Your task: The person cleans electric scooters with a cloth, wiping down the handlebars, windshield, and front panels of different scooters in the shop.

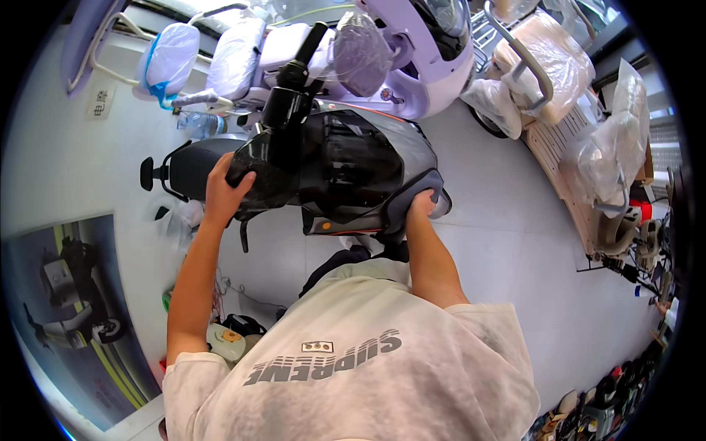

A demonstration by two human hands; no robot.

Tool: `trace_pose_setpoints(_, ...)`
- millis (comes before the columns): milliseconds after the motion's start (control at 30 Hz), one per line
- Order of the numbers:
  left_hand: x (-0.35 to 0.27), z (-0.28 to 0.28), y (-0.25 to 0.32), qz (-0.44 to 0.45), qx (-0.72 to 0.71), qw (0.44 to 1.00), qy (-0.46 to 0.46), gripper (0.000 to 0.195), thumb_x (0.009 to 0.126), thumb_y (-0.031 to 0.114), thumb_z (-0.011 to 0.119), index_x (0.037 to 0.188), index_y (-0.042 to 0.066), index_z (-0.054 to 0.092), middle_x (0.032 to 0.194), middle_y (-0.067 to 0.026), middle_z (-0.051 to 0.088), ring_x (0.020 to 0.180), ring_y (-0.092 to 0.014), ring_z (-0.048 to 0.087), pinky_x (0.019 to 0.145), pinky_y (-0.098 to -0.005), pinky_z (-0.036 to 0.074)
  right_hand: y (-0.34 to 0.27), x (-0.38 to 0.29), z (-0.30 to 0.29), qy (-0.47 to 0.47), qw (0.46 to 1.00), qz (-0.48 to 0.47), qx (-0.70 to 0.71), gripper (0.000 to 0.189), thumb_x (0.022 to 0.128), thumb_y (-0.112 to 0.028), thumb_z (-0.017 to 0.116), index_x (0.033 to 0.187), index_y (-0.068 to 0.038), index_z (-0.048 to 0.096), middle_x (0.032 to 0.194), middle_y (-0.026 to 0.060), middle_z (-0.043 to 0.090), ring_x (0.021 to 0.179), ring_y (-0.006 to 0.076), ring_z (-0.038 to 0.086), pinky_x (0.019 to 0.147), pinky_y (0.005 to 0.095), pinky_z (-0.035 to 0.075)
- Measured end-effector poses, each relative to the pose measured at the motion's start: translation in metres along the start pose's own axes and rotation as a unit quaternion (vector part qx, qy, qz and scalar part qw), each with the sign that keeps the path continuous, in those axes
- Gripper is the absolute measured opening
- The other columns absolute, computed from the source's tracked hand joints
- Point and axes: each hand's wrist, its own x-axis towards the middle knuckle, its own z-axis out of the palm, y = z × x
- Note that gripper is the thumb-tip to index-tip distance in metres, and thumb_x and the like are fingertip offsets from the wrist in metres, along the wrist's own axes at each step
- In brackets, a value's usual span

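Observation:
A black and grey scooter [353,160] stands crosswise before me, its black seat [201,165] at the left and its front at the right. One black handlebar grip [311,44] points up and away. My left hand [225,190] holds the near side of the glossy black handlebar section, its thumb bent over the edge. A brake lever [244,237] hangs just below it. At the scooter's front, my right hand [423,204] grips the rim of a curved grey panel [405,195]; most of its fingers are hidden. An orange round reflector [326,226] shows on the lower near side.
Close behind the scooter stands a lilac vehicle [441,82] with plastic-wrapped seats [236,58]. A beige cargo vehicle [562,143], partly wrapped, is at the right. A water bottle [204,125] lies beyond the seat. Cables and a pale helmet-like object [226,342] are at my left.

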Motion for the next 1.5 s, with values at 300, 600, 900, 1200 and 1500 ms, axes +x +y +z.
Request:
trace_pose_setpoints(300,0.001,0.000,-0.008,0.032,-0.024,0.999,0.004,0.030,0.083,0.012,0.075,0.106,-0.003,0.065,0.099,-0.0152,0.065,0.091,-0.030,0.065,0.085,-0.0346,0.050,0.008,-0.017,-0.008,-0.007,0.996,-0.077,-0.042,0.084,0.095,-0.066,0.040,0.149,-0.002,0.039,0.148,0.0247,0.047,0.132,0.0436,0.050,0.111,0.0528,0.039)
trace_pose_setpoints(600,0.000,0.002,-0.017,0.064,-0.033,0.997,0.033,0.036,0.084,0.027,0.079,0.101,-0.002,0.066,0.098,-0.0173,0.066,0.089,-0.036,0.065,0.081,-0.0383,0.051,0.055,-0.027,-0.003,0.016,0.979,-0.202,0.005,0.082,0.098,-0.061,0.040,0.152,0.001,0.036,0.149,0.0273,0.045,0.138,0.0439,0.043,0.114,0.0511,0.035)
trace_pose_setpoints(900,-0.001,0.004,-0.048,0.136,-0.228,0.964,0.005,0.042,0.098,0.035,0.062,0.124,0.003,0.054,0.127,-0.0177,0.057,0.123,-0.036,0.049,0.108,-0.0438,0.033,0.109,-0.053,0.010,-0.064,0.909,-0.283,0.298,0.068,0.100,-0.042,0.046,0.149,0.005,0.039,0.149,0.0285,0.045,0.137,0.0413,0.045,0.115,0.0467,0.036)
trace_pose_setpoints(1200,-0.125,-0.043,-0.174,0.200,-0.253,0.946,-0.024,0.028,0.098,0.023,0.060,0.118,0.005,0.057,0.124,-0.0151,0.060,0.121,-0.034,0.052,0.107,-0.0409,0.035,0.129,-0.190,0.011,-0.033,0.928,-0.209,0.305,0.058,0.102,-0.042,0.050,0.147,-0.006,0.044,0.140,0.0192,0.058,0.119,0.0312,0.063,0.097,0.0463,0.053)
trace_pose_setpoints(1500,-0.152,-0.010,-0.177,0.168,-0.308,0.923,-0.158,0.027,0.094,0.018,0.064,0.116,0.001,0.062,0.110,-0.0140,0.066,0.100,-0.029,0.065,0.090,-0.0394,0.050,0.150,-0.218,0.019,-0.181,0.815,-0.283,0.472,0.048,0.107,-0.021,0.024,0.150,-0.002,0.036,0.140,0.0211,0.055,0.123,0.0348,0.060,0.108,0.0431,0.049)
